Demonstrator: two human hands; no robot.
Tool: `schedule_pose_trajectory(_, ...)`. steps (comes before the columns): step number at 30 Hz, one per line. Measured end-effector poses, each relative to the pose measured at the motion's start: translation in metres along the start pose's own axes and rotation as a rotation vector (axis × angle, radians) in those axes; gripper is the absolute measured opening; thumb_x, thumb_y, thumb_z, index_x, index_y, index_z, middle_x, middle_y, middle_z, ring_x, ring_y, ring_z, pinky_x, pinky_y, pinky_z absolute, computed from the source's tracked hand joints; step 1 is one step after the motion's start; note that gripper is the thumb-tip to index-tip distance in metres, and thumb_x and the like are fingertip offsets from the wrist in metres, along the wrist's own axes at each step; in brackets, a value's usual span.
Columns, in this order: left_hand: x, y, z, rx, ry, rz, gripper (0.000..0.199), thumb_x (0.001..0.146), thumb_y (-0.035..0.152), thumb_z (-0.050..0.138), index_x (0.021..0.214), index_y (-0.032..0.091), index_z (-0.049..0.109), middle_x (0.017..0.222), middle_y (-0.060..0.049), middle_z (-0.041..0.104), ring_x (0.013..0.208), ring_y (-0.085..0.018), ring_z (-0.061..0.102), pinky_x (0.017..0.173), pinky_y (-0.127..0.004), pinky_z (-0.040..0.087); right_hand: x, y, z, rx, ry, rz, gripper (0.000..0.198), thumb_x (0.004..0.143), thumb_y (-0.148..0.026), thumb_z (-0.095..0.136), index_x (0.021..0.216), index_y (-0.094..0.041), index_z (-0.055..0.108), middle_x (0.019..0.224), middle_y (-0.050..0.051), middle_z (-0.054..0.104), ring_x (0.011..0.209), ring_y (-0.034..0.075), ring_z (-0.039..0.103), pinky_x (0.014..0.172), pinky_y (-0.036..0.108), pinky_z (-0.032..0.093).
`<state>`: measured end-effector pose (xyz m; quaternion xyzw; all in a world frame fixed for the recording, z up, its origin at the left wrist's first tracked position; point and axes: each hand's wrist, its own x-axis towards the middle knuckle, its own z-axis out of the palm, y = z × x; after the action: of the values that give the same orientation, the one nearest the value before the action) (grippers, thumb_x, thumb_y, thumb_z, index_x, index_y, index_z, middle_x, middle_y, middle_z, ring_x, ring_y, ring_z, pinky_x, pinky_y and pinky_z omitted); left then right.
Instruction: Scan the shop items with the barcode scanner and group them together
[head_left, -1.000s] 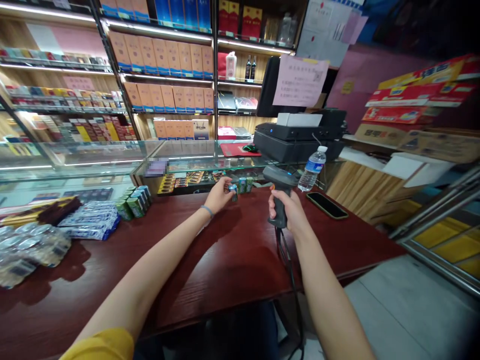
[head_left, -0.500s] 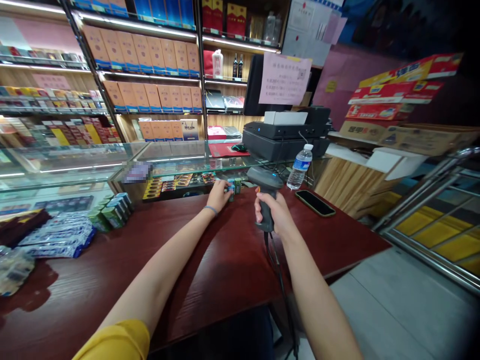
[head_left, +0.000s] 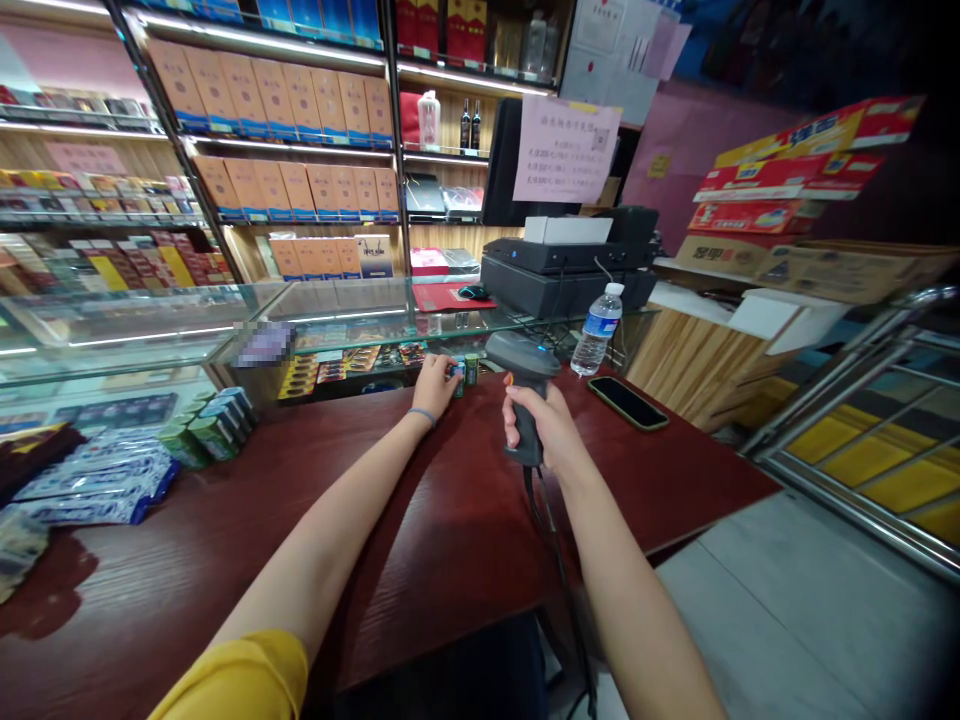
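My right hand is closed around the grip of a dark grey barcode scanner, held up over the wooden counter. A cable runs down from its handle. At the counter's far edge, my left hand curls its fingers on a small green-and-blue cylinder, partly covered by the fingers. A similar green cylinder stands right beside it. To the left, a cluster of such green-and-blue cylinders stands on the counter near blue-and-white packets.
Right of the scanner lie a phone and a water bottle. Behind are a glass display case, a black cash register unit and shelves of boxes. Stacked cartons and a metal rack stand at the right.
The view has shifted slightly, so most things sit a little farther left and higher. Both hands keep nearly the same place and hold.
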<state>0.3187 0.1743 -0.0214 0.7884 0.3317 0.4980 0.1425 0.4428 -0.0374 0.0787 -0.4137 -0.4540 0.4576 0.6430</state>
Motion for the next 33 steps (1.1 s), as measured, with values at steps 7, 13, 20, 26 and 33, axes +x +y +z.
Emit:
schedule_pose_trajectory(7, -0.002, 0.002, 0.001, -0.013, -0.014, 0.031, 0.017, 0.083, 0.015, 0.068, 0.098, 0.02, 0.06, 0.099, -0.005, 0.052, 0.092, -0.018, 0.056, 0.081, -0.031, 0.053, -0.002, -0.002, 0.001, -0.007, -0.001, -0.003, 0.023, 0.08, -0.035, 0.066, 0.094, -0.021, 0.054, 0.053, -0.008, 0.057, 0.033, 0.01, 0.048, 0.034, 0.02, 0.04)
schedule_pose_trajectory(13, 0.0, 0.003, 0.003, 0.003, -0.015, 0.01, 0.018, 0.083, 0.016, 0.068, 0.098, 0.021, 0.06, 0.1, -0.006, 0.053, 0.093, -0.019, 0.056, 0.084, -0.032, 0.052, -0.002, -0.002, 0.002, -0.025, 0.001, 0.005, 0.025, 0.078, -0.037, 0.067, 0.093, -0.022, 0.054, 0.053, -0.008, 0.056, 0.033, 0.01, 0.049, 0.034, 0.02, 0.04)
schedule_pose_trajectory(20, 0.001, 0.007, -0.007, 0.005, -0.029, 0.004, 0.034, 0.08, 0.015, 0.072, 0.111, 0.019, 0.059, 0.102, -0.006, 0.053, 0.089, -0.018, 0.055, 0.085, -0.033, 0.051, 0.0, 0.0, 0.001, -0.022, -0.003, 0.011, 0.025, 0.079, -0.036, 0.067, 0.095, -0.022, 0.054, 0.053, -0.008, 0.057, 0.034, 0.011, 0.049, 0.034, 0.022, 0.042)
schedule_pose_trajectory(26, -0.003, 0.025, -0.059, 0.025, 0.014, 0.018, 0.03, 0.083, 0.018, 0.07, 0.111, 0.018, 0.061, 0.097, -0.006, 0.054, 0.087, -0.018, 0.055, 0.076, -0.03, 0.053, 0.0, 0.001, 0.007, -0.046, 0.003, -0.012, 0.023, 0.08, -0.034, 0.067, 0.095, -0.021, 0.056, 0.051, -0.008, 0.057, 0.033, 0.011, 0.048, 0.033, 0.022, 0.039)
schedule_pose_trajectory(33, -0.029, 0.031, -0.16, 0.106, 0.089, 0.001, 0.023, 0.085, 0.017, 0.067, 0.108, 0.019, 0.062, 0.101, -0.007, 0.06, 0.093, -0.018, 0.058, 0.073, -0.028, 0.054, -0.001, -0.001, 0.03, -0.104, -0.056, 0.002, 0.023, 0.079, -0.036, 0.069, 0.093, -0.022, 0.057, 0.051, -0.007, 0.055, 0.034, 0.011, 0.047, 0.034, 0.023, 0.04)
